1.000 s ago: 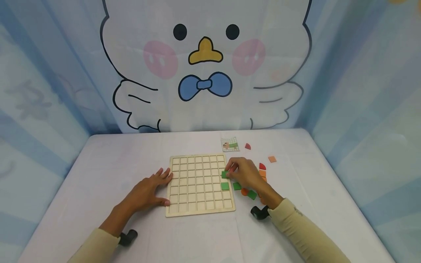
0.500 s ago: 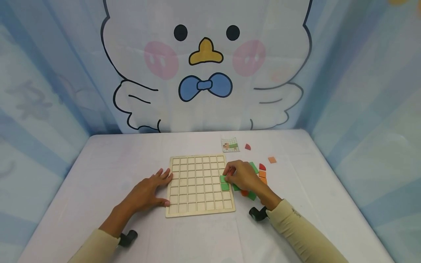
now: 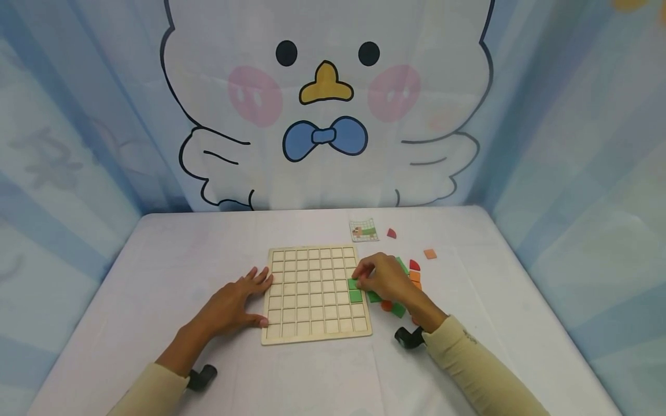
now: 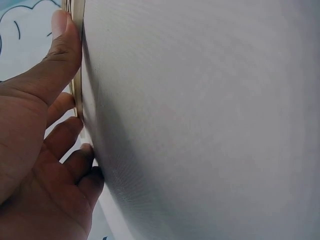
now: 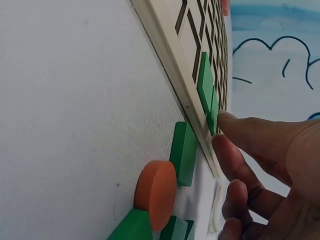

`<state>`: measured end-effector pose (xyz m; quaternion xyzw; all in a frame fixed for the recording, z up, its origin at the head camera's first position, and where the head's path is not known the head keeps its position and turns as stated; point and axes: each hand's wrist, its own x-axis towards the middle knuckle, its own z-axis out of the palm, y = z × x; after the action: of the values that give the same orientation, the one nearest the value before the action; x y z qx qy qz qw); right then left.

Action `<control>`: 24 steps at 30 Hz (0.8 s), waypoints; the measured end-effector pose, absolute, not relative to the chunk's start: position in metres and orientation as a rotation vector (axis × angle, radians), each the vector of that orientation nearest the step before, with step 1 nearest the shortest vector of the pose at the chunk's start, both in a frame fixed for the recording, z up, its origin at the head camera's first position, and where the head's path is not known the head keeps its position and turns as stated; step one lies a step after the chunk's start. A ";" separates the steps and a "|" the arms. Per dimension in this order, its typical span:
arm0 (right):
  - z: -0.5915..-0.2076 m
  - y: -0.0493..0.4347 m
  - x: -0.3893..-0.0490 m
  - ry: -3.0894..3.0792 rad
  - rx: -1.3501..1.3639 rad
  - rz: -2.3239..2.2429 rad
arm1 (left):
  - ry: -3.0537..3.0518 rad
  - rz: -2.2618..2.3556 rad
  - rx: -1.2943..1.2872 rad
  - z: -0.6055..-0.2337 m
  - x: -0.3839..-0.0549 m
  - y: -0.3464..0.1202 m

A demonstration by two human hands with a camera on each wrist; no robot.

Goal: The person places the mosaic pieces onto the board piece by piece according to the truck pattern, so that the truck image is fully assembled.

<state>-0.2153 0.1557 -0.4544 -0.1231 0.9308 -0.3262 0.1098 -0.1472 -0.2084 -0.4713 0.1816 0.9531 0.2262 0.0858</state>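
Note:
A wooden grid board point(image 3: 312, 335) lies flat on the table. My left hand point(image 3: 231, 303) steadies its left edge, thumb and fingers spread; in the left wrist view the thumb point(image 4: 62, 50) rests along the rim. Two green square tiles sit at the board's right side, in neighbouring cells of one column: the nearer tile point(image 3: 355, 296) lies untouched. My right hand point(image 3: 385, 276) pinches the farther green tile point(image 3: 352, 283) between thumb and finger. In the right wrist view both fingertips meet at that tile point(image 5: 214, 112), and the nearer tile point(image 5: 204, 82) lies flat beside it.
Right of the board lie loose pieces, partly behind my right hand: an orange round piece point(image 3: 386, 305), green pieces point(image 3: 398, 310), orange squares point(image 3: 415, 276) and a red quarter-round point(image 3: 414, 265). Farther back are a picture card point(image 3: 363, 230), another red quarter-round point(image 3: 392, 233) and an orange square point(image 3: 430, 253).
My right hand has moved slightly toward me and left, bringing its green tile down against the nearer one. A green piece behind the hand has come into view. My left hand stays put.

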 end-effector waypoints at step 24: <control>-0.452 0.196 -0.191 2.737 -0.332 -0.929 | 2.839 0.696 0.539 -0.471 -0.147 -0.209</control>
<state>-0.1912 0.1960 -0.4521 -0.1134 0.9344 -0.3173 0.1159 -0.1468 -0.2090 -0.4714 0.1806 0.9517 0.2335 0.0847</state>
